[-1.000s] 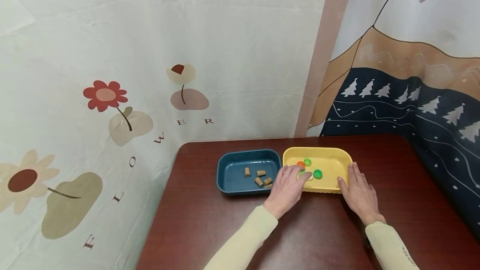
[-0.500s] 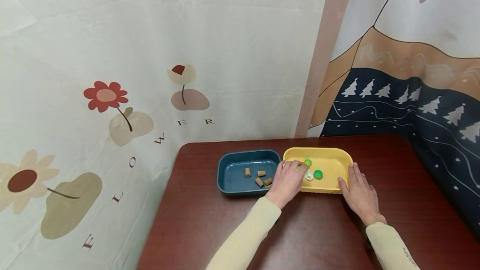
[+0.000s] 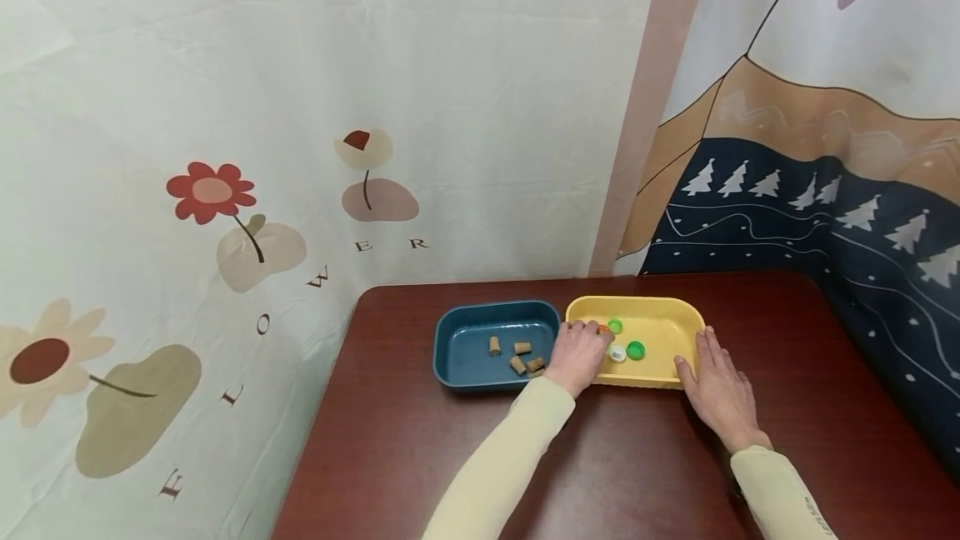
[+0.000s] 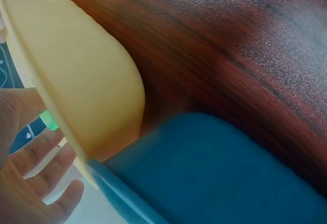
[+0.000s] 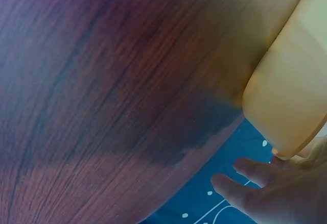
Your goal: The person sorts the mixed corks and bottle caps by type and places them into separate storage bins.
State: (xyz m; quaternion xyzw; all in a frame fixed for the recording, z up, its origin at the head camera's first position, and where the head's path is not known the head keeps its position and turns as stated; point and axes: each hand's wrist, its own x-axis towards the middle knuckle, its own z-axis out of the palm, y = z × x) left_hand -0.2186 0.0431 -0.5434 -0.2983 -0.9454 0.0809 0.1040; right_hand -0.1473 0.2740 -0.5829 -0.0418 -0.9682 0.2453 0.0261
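My left hand (image 3: pixel 576 358) reaches over the near left side of the yellow tray (image 3: pixel 675 315). In the left wrist view, a green bottle cap (image 4: pixel 49 120) is pinched between thumb and forefinger, just behind the tray wall. Inside the tray lie an orange cap (image 3: pixel 603 328) partly covered by the fingers, a white cap (image 3: pixel 617 353), and two more green caps, one at the back (image 3: pixel 615 326) and one in the middle (image 3: pixel 636 350). My right hand (image 3: pixel 722 390) rests against the tray's right end, fingers extended along the rim and thumb at the near corner.
A blue tray (image 3: pixel 465 315) stands beside the yellow one on its left, with several corks (image 3: pixel 518 365) in it. Both are on a dark red-brown wooden table (image 3: pixel 637 473). Printed cloth (image 3: pixel 487 107) hangs behind the table's back edge.
The left hand has drawn back slightly leftward, uncovering the white cap; the green cap beside it is no longer visible in the head view. The right hand stays put.
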